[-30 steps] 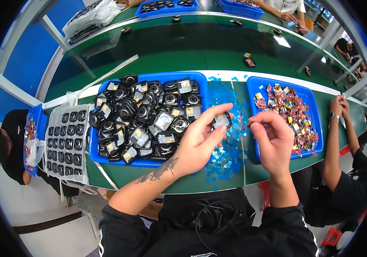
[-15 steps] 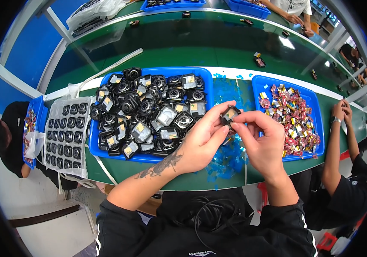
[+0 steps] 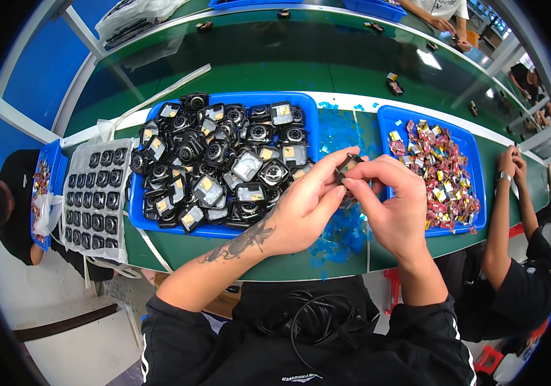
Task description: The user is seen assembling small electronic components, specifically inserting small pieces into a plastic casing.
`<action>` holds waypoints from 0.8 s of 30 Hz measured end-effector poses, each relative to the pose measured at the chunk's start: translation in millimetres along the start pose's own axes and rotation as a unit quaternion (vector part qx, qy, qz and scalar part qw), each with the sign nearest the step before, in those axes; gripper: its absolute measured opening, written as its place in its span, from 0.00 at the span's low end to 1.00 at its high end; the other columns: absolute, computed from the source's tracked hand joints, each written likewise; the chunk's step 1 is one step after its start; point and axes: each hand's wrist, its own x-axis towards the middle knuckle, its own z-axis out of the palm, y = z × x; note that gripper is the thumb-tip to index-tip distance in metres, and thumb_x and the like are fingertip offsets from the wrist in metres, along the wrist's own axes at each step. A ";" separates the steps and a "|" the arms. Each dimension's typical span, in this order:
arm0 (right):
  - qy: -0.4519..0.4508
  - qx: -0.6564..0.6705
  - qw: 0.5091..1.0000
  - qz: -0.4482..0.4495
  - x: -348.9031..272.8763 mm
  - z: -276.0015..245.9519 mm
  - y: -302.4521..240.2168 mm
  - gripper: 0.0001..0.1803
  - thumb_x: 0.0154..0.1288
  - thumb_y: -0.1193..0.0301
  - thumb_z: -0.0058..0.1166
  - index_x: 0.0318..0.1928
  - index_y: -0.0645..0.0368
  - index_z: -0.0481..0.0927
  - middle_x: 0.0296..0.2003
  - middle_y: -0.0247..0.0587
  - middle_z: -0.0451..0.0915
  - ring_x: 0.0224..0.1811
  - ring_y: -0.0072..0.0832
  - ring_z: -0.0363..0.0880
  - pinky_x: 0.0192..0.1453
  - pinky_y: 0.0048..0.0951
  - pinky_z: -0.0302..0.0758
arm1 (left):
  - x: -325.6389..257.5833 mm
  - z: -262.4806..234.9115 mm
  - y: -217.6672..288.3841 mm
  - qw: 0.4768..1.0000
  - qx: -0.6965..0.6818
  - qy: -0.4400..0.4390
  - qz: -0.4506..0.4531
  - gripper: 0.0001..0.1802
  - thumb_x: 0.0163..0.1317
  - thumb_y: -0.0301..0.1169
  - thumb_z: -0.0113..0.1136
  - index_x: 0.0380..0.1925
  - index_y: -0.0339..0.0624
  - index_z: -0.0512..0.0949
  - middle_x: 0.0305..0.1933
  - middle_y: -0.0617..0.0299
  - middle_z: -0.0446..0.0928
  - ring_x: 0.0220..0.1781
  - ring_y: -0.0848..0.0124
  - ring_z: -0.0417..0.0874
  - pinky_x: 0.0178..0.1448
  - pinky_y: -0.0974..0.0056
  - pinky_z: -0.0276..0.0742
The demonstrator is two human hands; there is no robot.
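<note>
A small black smartwatch case [image 3: 349,166] sits between both hands, above the strip of table between two blue trays. My left hand [image 3: 304,215] grips it with fingers and thumb. The fingertips of my right hand [image 3: 388,202] pinch at its near right side, and they partly hide it. Beside my left hand, a blue tray [image 3: 135,209] is heaped with black watch cases [image 3: 217,151], some showing round sensor backs, others pale inner faces. To the right, a second blue tray [image 3: 388,117] holds a pile of small red, yellow and silver parts [image 3: 439,177].
Blue film scraps [image 3: 336,241] litter the green table [image 3: 262,264]. At left lies a white moulded tray [image 3: 76,164] with rows of watch cases. Beyond the white rail, a green belt [image 3: 256,61] carries scattered parts. Co-workers are at left, right and far right.
The watch case has tilted in my fingers, so less of its open face shows. My right fingers have closed further over it. The whole view has shifted slightly; parts on the belt have moved right.
</note>
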 end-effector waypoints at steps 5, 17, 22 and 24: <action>-0.015 -0.040 0.999 -0.008 0.6 -3.2 -2.3 0.07 0.49 0.80 0.65 0.27 0.61 0.79 0.22 0.35 0.75 0.25 0.28 0.72 0.32 0.29 0.68 | -3.4 3.1 -1.8 0.999 0.029 0.003 0.019 0.26 0.71 0.21 0.41 0.69 0.35 0.56 0.62 0.56 0.68 0.56 0.76 0.74 0.60 0.67 0.70; -0.031 0.347 0.908 0.233 -31.6 19.9 12.5 0.25 0.52 0.78 0.69 0.48 0.60 0.70 0.40 0.34 0.73 0.43 0.22 0.75 0.49 0.25 0.76 | 4.6 3.7 1.1 0.989 -0.089 0.033 0.113 0.23 0.71 0.23 0.41 0.65 0.34 0.58 0.66 0.42 0.67 0.65 0.65 0.72 0.69 0.59 0.66; -0.073 0.348 0.911 0.208 -29.3 20.8 20.8 0.08 0.59 0.78 0.64 0.37 0.61 0.78 0.38 0.35 0.76 0.42 0.20 0.76 0.45 0.23 0.76 | 5.0 4.5 -2.4 0.984 -0.019 0.124 0.123 0.24 0.71 0.22 0.41 0.67 0.39 0.54 0.63 0.40 0.70 0.63 0.63 0.75 0.68 0.58 0.67; 0.008 0.263 0.953 0.150 -26.8 18.2 18.9 0.05 0.60 0.78 0.62 0.34 0.61 0.78 0.36 0.34 0.77 0.41 0.20 0.77 0.43 0.23 0.77 | 5.9 -0.6 -4.3 0.979 0.106 0.117 0.130 0.22 0.71 0.20 0.41 0.65 0.39 0.61 0.56 0.44 0.75 0.60 0.63 0.76 0.64 0.61 0.70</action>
